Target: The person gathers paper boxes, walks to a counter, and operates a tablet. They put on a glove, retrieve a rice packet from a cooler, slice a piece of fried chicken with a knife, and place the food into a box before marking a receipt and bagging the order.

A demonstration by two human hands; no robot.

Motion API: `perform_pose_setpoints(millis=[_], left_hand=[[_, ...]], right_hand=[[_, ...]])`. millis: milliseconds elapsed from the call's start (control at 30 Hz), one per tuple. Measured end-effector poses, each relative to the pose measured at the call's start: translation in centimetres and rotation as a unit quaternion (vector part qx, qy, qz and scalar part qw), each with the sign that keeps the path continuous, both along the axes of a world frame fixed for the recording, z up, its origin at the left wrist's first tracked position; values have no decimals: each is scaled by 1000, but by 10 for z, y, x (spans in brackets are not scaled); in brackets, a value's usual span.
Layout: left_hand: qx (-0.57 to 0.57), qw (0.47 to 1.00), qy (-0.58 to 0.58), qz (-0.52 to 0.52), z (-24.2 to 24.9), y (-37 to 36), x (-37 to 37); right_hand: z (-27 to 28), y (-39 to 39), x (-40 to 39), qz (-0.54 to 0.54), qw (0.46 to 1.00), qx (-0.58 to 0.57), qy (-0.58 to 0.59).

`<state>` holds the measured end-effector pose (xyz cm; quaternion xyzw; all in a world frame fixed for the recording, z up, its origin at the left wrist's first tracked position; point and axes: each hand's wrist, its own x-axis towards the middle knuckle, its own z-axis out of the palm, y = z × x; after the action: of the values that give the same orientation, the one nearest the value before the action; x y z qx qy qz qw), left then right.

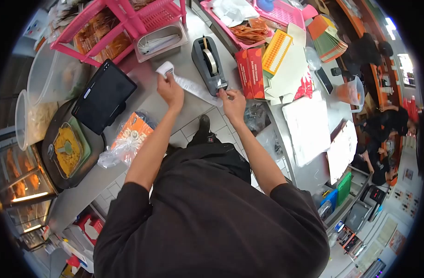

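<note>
My left hand [170, 91] is closed on a long white paper receipt [192, 86], whose top end curls over above the fingers. The strip slants down to the right, and its lower end lies close to my right hand [233, 105]. Beside it on the steel counter stands a dark grey tape dispenser [199, 58] with a roll of tape [208, 55]. At the dispenser's cutting end, the fingertips of my right hand pinch the end of the tape. An orange packet in clear plastic [132, 134] lies below my left forearm.
A black tablet [104, 96] stands at left near a tray of yellow food [67, 150]. Pink baskets [149, 21] are at the back. A red box [250, 74] and white papers [307, 129] lie on the right counter. Other people [388, 127] are at far right.
</note>
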<state>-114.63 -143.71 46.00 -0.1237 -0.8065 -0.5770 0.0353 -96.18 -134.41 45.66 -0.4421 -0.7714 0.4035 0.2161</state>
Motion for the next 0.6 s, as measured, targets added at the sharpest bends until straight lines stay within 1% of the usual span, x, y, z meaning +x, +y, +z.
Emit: perform_pose_setpoints(millis=[33, 67, 100, 133, 167, 200, 233, 267, 300, 333, 400, 433, 500, 533, 567, 600], left_hand=[[136, 989, 60, -16, 21, -4, 2], [202, 976, 74, -9, 40, -11, -1], [267, 960, 88, -4, 61, -20, -9], [269, 959, 91, -8, 86, -32, -15], [274, 954, 26, -118, 113, -50, -18], [269, 937, -44, -220, 132, -73, -15], [265, 941, -43, -207, 147, -94, -7], [229, 931, -103, -266, 160, -107, -1], [191, 912, -164, -324, 167, -118, 2], [189, 916, -162, -315, 168, -131, 6], [176, 885, -238, -359, 165, -152, 9], [177, 887, -237, -356, 162, -162, 9], [80, 902, -204, -373, 154, -181, 8], [-25, 925, -105, -364, 138, -193, 5], [-22, 929, -107, -354, 129, -204, 9], [-9, 929, -166, -329, 123, -216, 14]], right_hand=[[10, 1, -4, -2, 996, 13, -92], [17, -1, 2, -8, 996, 12, -90], [23, -3, 11, 12, 989, -87, -123], [31, -6, 13, 36, 971, -181, -151], [42, -10, 6, 42, 972, -176, -149], [56, -22, 3, 45, 970, -239, 1], [73, -38, 0, 48, 940, -303, 149], [93, -52, -12, 52, 894, -370, 245], [113, -66, -25, 53, 834, -436, 335], [133, -78, -36, 60, 831, -441, 332], [161, -99, -53, 100, 710, -576, 393], [160, -109, -60, 103, 709, -578, 391], [155, -127, -78, 154, 672, -633, 352], [146, -144, -91, 117, 730, -591, 323], [131, -158, -99, 124, 729, -595, 315], [111, -172, -104, 55, 783, -544, 296]])
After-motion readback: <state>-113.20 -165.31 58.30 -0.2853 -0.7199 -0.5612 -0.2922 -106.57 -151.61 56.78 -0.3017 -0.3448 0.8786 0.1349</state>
